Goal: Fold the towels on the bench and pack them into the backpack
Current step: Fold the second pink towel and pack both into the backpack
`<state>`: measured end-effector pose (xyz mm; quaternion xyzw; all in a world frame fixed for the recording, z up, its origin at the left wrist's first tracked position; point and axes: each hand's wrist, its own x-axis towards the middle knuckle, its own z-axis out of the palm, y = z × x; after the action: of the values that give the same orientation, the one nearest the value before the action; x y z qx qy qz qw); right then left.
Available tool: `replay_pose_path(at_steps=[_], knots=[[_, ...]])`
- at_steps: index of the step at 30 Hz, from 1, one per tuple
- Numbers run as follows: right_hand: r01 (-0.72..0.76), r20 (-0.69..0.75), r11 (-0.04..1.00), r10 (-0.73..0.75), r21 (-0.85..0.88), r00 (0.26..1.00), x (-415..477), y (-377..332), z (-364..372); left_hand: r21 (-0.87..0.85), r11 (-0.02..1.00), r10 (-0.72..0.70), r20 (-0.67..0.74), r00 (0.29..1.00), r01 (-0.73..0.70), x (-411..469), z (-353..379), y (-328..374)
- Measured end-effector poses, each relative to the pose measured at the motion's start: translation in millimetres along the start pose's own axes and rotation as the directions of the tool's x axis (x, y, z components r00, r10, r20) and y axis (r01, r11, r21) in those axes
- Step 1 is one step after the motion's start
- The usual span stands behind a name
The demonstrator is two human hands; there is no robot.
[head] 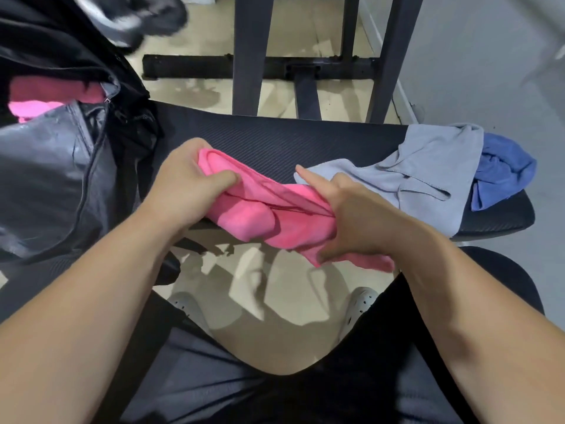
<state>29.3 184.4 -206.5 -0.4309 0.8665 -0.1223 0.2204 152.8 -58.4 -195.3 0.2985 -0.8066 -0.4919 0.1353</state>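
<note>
A pink towel (260, 209), bunched into a thick roll, hangs over the near edge of the black bench (275, 142). My left hand (186, 185) grips its left end, thumb pressed on top. My right hand (351, 218) holds its right end, with the index finger sticking out straight. A grey towel (428, 175) lies crumpled on the bench to the right, and a blue towel (501, 169) sits beyond it at the bench's end. The black backpack (55, 179) stands open at the left, with pink cloth (46, 93) showing inside.
Black metal frame legs (247, 56) and a floor bar (244, 67) stand behind the bench on the pale floor. My knees and white clogs (360, 298) are below the bench edge. A grey wall runs along the right.
</note>
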Motion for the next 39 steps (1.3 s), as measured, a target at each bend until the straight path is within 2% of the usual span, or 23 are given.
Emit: replay_pose_path(at_steps=[2,4,6,8,9,11,12,15,17,20,22,25,27,29,31,32,34,36,37,39], knots=[[-0.016,-0.074,0.998,0.012,-0.056,0.997,4,0,4,0.058,0.998,0.016,0.04,0.999,-0.019,1,-5,0],[-0.044,-0.188,0.997,0.03,-0.07,0.982,8,3,4,0.151,0.988,0.014,0.154,0.988,-0.037,2,-11,1],[0.004,-0.293,0.998,-0.021,-0.06,0.956,10,10,4,0.286,0.954,0.025,0.219,0.975,-0.088,2,-14,-1],[0.06,-0.315,0.998,-0.051,0.018,0.948,10,17,-1,0.385,0.914,0.061,0.183,0.981,-0.128,4,-15,-8],[0.064,-0.297,0.994,-0.036,0.086,0.954,9,19,-4,0.366,0.923,0.068,0.146,0.987,-0.118,5,-15,-12],[0.056,-0.273,0.984,-0.008,0.169,0.962,7,24,-13,0.174,0.984,0.024,0.088,0.996,-0.039,9,-17,-19],[0.042,-0.283,0.987,0.004,0.155,0.959,6,26,-15,0.074,0.997,-0.003,0.093,0.996,-0.004,11,-18,-22],[-0.12,-0.31,0.993,0.113,-0.004,0.944,6,33,-17,-0.02,0.999,-0.042,0.195,0.98,0.047,13,-22,-27],[-0.247,-0.311,0.963,0.202,-0.111,0.929,6,36,-18,-0.07,0.992,-0.094,0.194,0.977,0.109,17,-23,-29],[-0.368,-0.347,0.915,0.296,-0.164,0.89,7,35,-20,-0.286,0.939,-0.211,-0.035,0.977,0.193,24,-23,-26],[-0.398,-0.36,0.906,0.327,-0.145,0.874,10,39,-21,-0.459,0.871,-0.296,-0.208,0.932,0.175,27,-23,-20],[-0.359,-0.34,0.933,0.348,0.033,0.874,10,48,-22,-0.586,0.798,-0.373,-0.3,0.878,0.139,30,-24,-14],[-0.326,-0.307,0.929,0.366,0.177,0.878,4,52,-25,-0.489,0.856,-0.313,-0.228,0.922,0.169,30,-26,-12],[-0.31,-0.203,0.909,0.371,0.278,0.906,-2,58,-30,-0.251,0.936,-0.248,0.022,0.969,0.245,30,-31,-15],[-0.316,-0.042,0.897,0.345,0.31,0.938,-8,60,-36,0.032,0.952,-0.301,0.26,0.917,0.304,31,-37,-20],[-0.309,0.017,0.908,0.317,0.284,0.948,-9,61,-40,0.134,0.941,-0.338,0.293,0.894,0.311,32,-38,-23],[-0.278,0.034,0.927,0.278,0.254,0.96,-5,59,-51,0.226,0.927,-0.345,0.202,0.917,0.299,38,-34,-26],[-0.233,-0.068,0.948,0.253,0.216,0.965,6,52,-63,0.187,0.947,-0.268,0.009,0.963,0.261,45,-25,-25],[-0.224,-0.129,0.958,0.249,0.178,0.96,14,48,-70,0.159,0.96,-0.219,-0.093,0.971,0.232,51,-20,-24],[-0.235,-0.212,0.965,0.255,0.112,0.944,35,44,-81,0.151,0.969,-0.161,-0.21,0.964,0.195,63,-12,-21]])
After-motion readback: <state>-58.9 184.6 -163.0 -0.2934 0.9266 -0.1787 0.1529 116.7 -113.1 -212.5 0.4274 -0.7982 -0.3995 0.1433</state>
